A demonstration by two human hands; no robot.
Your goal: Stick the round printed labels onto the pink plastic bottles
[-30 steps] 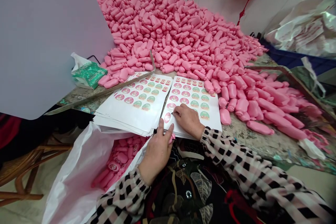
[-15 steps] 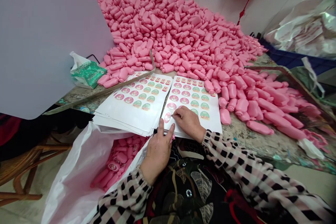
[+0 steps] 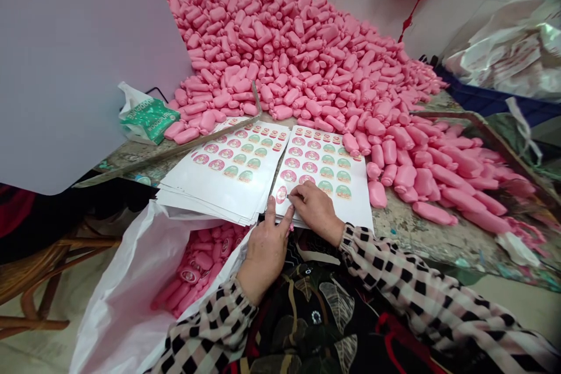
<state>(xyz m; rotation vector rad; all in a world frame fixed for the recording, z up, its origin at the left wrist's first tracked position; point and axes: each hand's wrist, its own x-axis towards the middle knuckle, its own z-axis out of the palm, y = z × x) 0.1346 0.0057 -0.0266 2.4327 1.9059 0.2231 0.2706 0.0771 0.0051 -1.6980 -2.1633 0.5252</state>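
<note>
My left hand (image 3: 265,251) rests at the near edge of a white sticker sheet (image 3: 324,210), index finger and thumb reaching onto the paper. A bit of a pink bottle (image 3: 291,227) peeks out beside the thumb; the hand's palm hides the rest. Just to the right, my right hand (image 3: 316,207) has its fingertips pinched low over the sheet. A small dark tip shows at that pinch, too little to name. Left of it lies an oval pink sticker (image 3: 281,194). Rows of round pink and green stickers fill the sheet above.
Behind the sheets rises a large heap of pink bottles (image 3: 280,41). More sticker sheets (image 3: 210,193) lie to the left, beside a wooden strip (image 3: 175,152) and a green tissue pack (image 3: 151,120). An open white sack (image 3: 127,280) with labelled bottles hangs below the table edge.
The view has shifted slightly. My right hand's fingertips have drawn a little towards me, off the oval sticker's upper right edge. My left hand stays almost in place.
</note>
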